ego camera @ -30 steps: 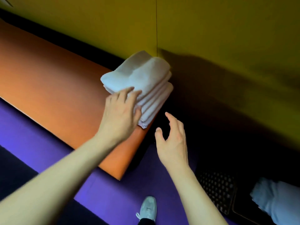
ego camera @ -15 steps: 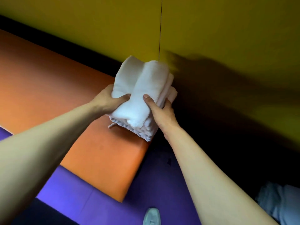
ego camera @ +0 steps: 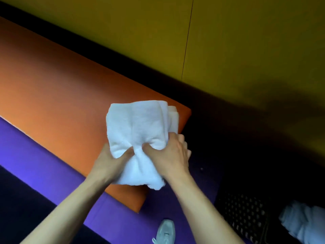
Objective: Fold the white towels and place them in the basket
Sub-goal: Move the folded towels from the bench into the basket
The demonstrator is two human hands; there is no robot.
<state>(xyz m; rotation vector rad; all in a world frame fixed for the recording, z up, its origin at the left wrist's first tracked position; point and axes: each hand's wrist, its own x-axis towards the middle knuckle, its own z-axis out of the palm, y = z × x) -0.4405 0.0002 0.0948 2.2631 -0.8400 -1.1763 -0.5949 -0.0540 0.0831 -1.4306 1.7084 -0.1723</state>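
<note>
While the long orange padded bench (ego camera: 58, 95) fills the left w/ bare surface, the stack of folded white terry towels (ego camera: 139, 127) sits over its right end, near the corner edge. Stack is thick, fluffy, layers showing on the right side, pinched at the near edge. Left hand (ego camera: 109, 162) & right hand (ego camera: 170, 154) both clench it there, thumbs on top. Dark perforated basket (ego camera: 246, 219) lies lower right, well apart.

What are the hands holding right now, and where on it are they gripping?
Both hands, left and right, grip the folded towel stack at its near edge, thumbs pressed into the top.
</note>
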